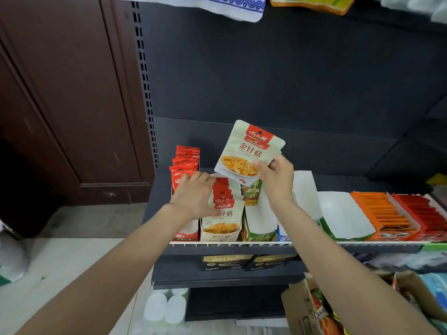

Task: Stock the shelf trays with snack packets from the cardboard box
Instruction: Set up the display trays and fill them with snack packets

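- Dark grey metal shelving (pixel 290 76) fills the frame from 12 to 3 o'clock, with a brown wooden door (pixel 60 105) at 9 o'clock.
- The shelf (pixel 242 244) at centre carries a row of display trays: red packets at its left end, white pouches (pixel 343 218) in the middle, orange packets (pixel 384 213) and more red ones toward 3 o'clock.
- A cardboard box (pixel 302 308) with its flaps up sits at 5 o'clock, colourful packets showing inside.
- The mushroom-snack tray (pixel 221 234), just below centre, holds a file of matching pale packets.
- The left hand (pixel 193 197) lies on those packets with fingers straight and spread, gripping nothing.
- The right hand (pixel 275 180) pinches the lower edge of a pale snack packet (pixel 249 151), raised above the tray at centre, thumb on its front.
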`<action>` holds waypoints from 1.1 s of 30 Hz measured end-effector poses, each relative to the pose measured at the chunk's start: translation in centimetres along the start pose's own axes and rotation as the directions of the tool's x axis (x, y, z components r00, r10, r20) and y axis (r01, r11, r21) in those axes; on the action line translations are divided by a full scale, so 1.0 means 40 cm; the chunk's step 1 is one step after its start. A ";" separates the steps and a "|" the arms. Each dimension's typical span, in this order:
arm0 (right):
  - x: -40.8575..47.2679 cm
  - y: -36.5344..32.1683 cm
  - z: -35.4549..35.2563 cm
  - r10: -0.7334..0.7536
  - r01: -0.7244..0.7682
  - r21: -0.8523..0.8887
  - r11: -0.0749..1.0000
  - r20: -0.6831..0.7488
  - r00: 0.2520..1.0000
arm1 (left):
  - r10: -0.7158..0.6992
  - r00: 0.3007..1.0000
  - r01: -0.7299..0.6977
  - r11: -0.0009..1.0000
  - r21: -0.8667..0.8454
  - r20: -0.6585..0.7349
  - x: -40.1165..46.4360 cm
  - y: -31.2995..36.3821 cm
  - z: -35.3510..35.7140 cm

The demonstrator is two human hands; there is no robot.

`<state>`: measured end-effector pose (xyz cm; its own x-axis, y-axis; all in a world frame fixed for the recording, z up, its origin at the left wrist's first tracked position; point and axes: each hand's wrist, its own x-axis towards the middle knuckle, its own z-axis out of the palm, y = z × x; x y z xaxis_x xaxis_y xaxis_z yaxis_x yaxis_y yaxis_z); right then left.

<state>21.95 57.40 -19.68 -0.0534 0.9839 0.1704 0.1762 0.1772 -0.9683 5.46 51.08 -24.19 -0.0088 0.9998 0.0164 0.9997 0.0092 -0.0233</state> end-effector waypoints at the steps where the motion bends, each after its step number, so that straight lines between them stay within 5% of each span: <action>1: 0.003 -0.001 0.004 -0.002 0.002 0.007 1.000 -0.006 1.000 | -0.006 1.000 0.007 1.000 0.022 -0.022 0.004 0.004 0.001; 23: 0.031 0.030 0.040 0.047 -0.068 0.230 0.971 0.098 0.994 | -0.070 0.996 0.062 0.991 -0.120 -0.064 0.017 0.017 -0.008; 33: 0.043 0.075 0.040 0.126 -0.161 0.171 0.972 0.198 0.972 | -0.022 1.000 0.026 0.968 -0.249 0.020 -0.020 0.025 0.002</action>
<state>20.81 59.58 -22.57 -0.2248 0.9744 0.0073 0.0122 0.0103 -0.9999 6.45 50.30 -24.31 -0.0311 0.9995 -0.0030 0.9735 0.0310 0.2265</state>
